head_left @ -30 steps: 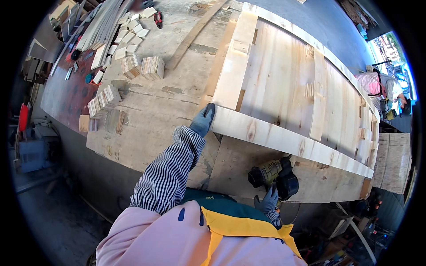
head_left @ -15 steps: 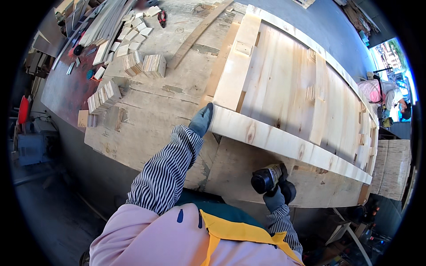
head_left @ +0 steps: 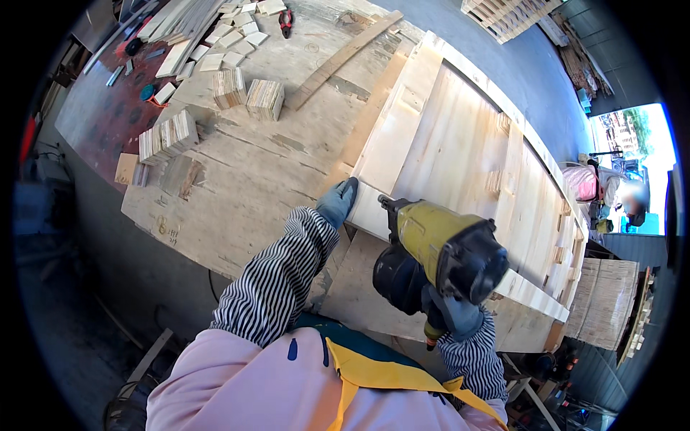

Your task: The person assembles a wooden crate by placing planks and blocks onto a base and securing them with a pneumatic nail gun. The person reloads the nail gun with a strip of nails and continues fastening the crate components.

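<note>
Nail gun point(head_left: 435, 233) just right of picture centre. From my remote post I judge it heavy, rigid; best held by its handle, where the right hand point(head_left: 458, 316) grips. Nose points toward the left hand point(head_left: 338, 203), clasping the near corner of the wooden panel point(head_left: 460, 147), centre-right: stiff, bulky, edges best.

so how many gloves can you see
2: one on the left hand, at a corner of the wooden frame; one on the right hand, gripping the nail gun. Any on the person in the background can't be made out.
</note>
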The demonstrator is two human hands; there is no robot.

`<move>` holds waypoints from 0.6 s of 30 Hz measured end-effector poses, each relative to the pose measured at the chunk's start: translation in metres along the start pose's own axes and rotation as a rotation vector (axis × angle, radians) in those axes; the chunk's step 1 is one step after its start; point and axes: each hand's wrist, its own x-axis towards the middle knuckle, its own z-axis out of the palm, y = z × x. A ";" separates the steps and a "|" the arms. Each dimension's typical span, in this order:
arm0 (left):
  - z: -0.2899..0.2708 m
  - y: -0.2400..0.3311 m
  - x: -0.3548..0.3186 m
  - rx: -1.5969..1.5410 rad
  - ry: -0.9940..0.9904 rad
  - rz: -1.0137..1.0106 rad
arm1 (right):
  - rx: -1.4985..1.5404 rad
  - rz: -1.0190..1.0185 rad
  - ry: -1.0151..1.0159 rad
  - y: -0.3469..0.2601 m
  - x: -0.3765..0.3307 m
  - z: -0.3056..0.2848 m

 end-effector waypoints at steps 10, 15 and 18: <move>-0.002 0.009 -0.007 -0.085 0.026 0.064 | -0.026 0.111 0.081 -0.039 0.031 0.037; -0.005 0.021 -0.014 0.118 0.024 0.054 | -0.078 0.225 0.023 -0.038 0.035 0.031; -0.013 0.022 -0.014 0.101 0.042 0.044 | -0.057 0.157 0.043 -0.046 0.008 0.028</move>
